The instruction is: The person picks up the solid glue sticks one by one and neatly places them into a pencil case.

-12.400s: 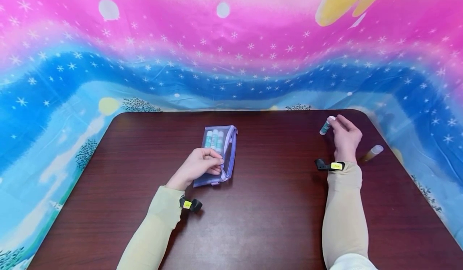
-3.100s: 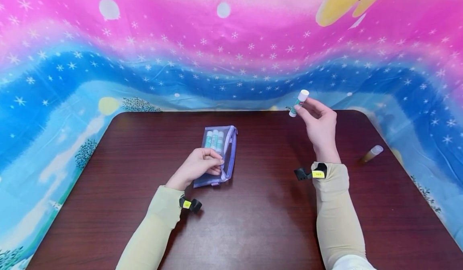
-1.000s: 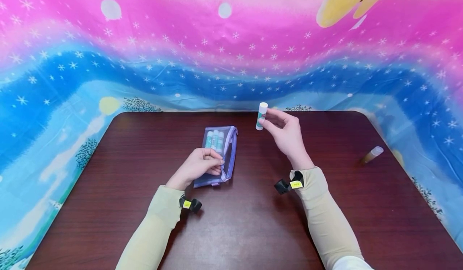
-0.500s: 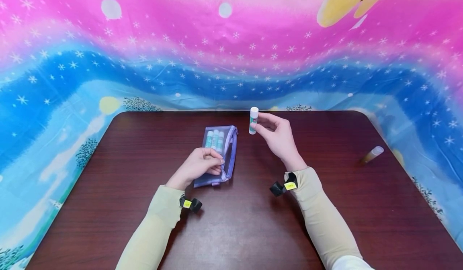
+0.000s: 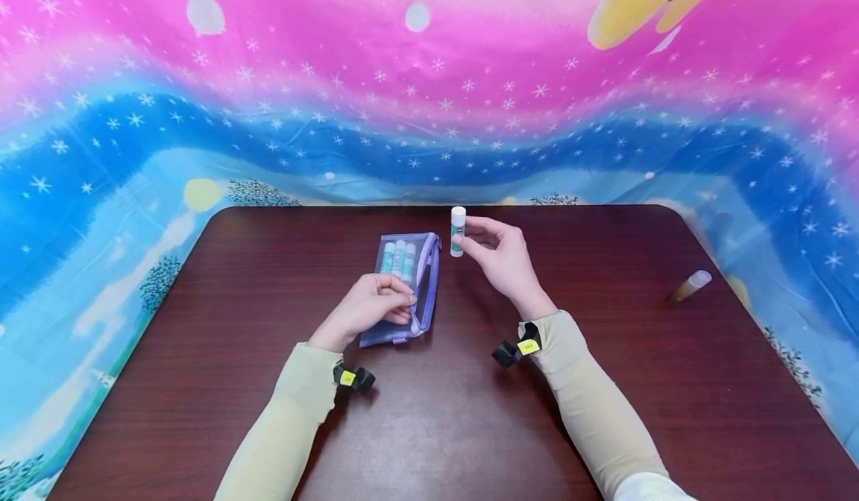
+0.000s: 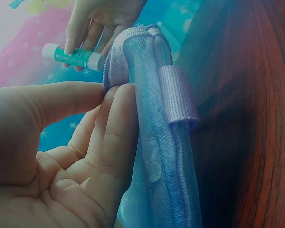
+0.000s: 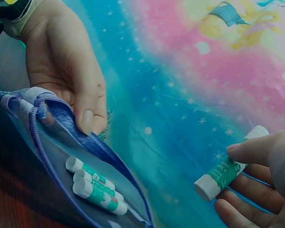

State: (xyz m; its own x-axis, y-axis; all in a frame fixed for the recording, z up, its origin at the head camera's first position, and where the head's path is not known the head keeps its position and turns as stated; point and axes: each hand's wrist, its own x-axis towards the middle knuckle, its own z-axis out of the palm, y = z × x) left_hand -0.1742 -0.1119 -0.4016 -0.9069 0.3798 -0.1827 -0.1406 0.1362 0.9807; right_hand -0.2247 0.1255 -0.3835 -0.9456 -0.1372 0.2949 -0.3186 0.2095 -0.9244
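Observation:
My left hand (image 5: 369, 307) pinches the zipper edge of a purple see-through mesh pouch (image 5: 429, 285) that lies on the table. The pouch's zipper is undone, and its mouth gapes to the right. Inside are 3 green-and-white glue sticks (image 7: 97, 187), side by side. My right hand (image 5: 503, 259) holds another glue stick (image 5: 458, 231) between thumb and fingers, nearly upright, just right of the pouch's far end and apart from it. In the left wrist view this held glue stick (image 6: 73, 57) appears beyond the zipper edge.
A clear-capped tube with a brownish body (image 5: 691, 286) stands near the right edge of the dark wooden table (image 5: 429, 426). A colourful printed cloth (image 5: 429, 113) hangs behind and around the table. Each wrist wears a black camera mount.
Over the last seconds my right hand has carried the glue stick leftward from the table's far right, lately lowering it towards the pouch. My left hand and the pouch stay in place.

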